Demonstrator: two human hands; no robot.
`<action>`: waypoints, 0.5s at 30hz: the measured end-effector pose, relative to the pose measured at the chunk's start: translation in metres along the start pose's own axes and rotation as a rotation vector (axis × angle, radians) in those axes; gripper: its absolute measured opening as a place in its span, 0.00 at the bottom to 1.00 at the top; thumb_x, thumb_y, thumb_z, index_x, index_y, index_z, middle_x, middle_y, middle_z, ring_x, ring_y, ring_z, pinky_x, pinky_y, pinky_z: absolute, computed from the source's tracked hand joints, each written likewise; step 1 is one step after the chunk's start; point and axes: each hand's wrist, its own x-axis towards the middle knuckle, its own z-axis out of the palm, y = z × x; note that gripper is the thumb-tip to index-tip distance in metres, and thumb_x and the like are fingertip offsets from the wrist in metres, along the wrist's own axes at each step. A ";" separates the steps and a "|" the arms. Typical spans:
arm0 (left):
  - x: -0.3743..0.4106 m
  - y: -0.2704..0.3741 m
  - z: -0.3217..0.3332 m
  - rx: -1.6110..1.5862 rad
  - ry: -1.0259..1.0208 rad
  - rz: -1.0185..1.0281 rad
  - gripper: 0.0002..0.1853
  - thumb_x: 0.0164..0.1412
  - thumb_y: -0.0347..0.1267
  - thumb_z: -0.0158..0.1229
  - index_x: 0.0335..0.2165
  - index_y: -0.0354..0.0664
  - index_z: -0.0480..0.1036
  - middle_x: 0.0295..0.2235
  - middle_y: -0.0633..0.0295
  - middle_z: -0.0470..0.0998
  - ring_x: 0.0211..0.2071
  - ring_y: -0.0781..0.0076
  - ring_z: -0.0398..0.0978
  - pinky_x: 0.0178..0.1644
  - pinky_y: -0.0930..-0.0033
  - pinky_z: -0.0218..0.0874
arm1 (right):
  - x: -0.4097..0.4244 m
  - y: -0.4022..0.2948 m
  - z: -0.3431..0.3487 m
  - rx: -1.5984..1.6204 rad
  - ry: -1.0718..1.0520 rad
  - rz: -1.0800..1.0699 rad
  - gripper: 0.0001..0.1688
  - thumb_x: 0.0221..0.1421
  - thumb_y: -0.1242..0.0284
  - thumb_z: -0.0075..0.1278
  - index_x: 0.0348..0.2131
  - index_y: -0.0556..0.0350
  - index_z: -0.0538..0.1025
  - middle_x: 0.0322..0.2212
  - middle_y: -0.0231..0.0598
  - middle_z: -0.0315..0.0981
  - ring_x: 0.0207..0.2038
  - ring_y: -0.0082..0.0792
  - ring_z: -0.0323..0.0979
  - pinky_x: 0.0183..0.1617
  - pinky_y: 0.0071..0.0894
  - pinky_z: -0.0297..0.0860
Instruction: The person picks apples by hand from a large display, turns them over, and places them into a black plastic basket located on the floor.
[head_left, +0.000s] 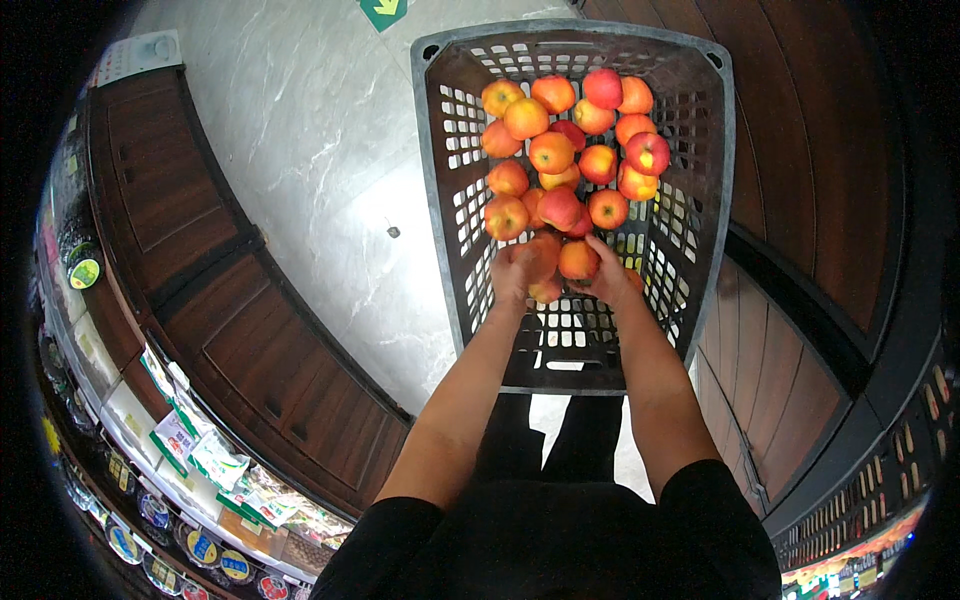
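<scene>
Many red and yellow apples (553, 152) lie in a deep black plastic crate (571, 386) with a perforated base and slotted walls. Both my arms reach down into its near end. My left hand (511, 276) curls around the left side of a motion-blurred apple (541, 259). Beside it, my right hand (606, 276) grips an orange-red apple (578, 260), thumb on top and fingers partly hidden beneath. Another apple (546, 289) shows just below, between the hands. Farther up the crate, apples rest on one another, some two deep.
Dark wooden cabinets (247, 360) line the left, with packaged goods (217, 461) displayed above them. Wooden panelling (795, 150) stands close on the right. The grey marbled floor (315, 150) bears a small dark object (393, 232) and a green arrow sign (384, 10).
</scene>
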 end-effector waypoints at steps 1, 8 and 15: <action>0.005 0.001 0.002 0.049 -0.074 0.015 0.21 0.50 0.37 0.61 0.38 0.30 0.74 0.35 0.56 0.77 0.34 0.66 0.76 0.38 0.66 0.68 | 0.002 0.000 -0.002 0.041 0.010 -0.018 0.33 0.50 0.49 0.55 0.52 0.40 0.68 0.48 0.34 0.70 0.50 0.36 0.68 0.50 0.52 0.65; 0.039 -0.011 0.005 -0.005 -0.293 -0.256 0.24 0.54 0.41 0.56 0.45 0.35 0.72 0.40 0.56 0.75 0.38 0.65 0.73 0.45 0.66 0.64 | 0.005 0.005 0.009 0.262 -0.026 -0.011 0.31 0.53 0.52 0.53 0.52 0.43 0.67 0.48 0.38 0.68 0.51 0.43 0.67 0.54 0.60 0.65; 0.001 0.025 0.001 -0.148 -0.485 -0.399 0.31 0.57 0.39 0.50 0.56 0.36 0.60 0.50 0.52 0.70 0.49 0.57 0.72 0.53 0.55 0.65 | -0.018 0.010 0.006 0.283 -0.021 -0.103 0.25 0.52 0.56 0.52 0.46 0.48 0.70 0.43 0.40 0.71 0.45 0.42 0.72 0.48 0.52 0.72</action>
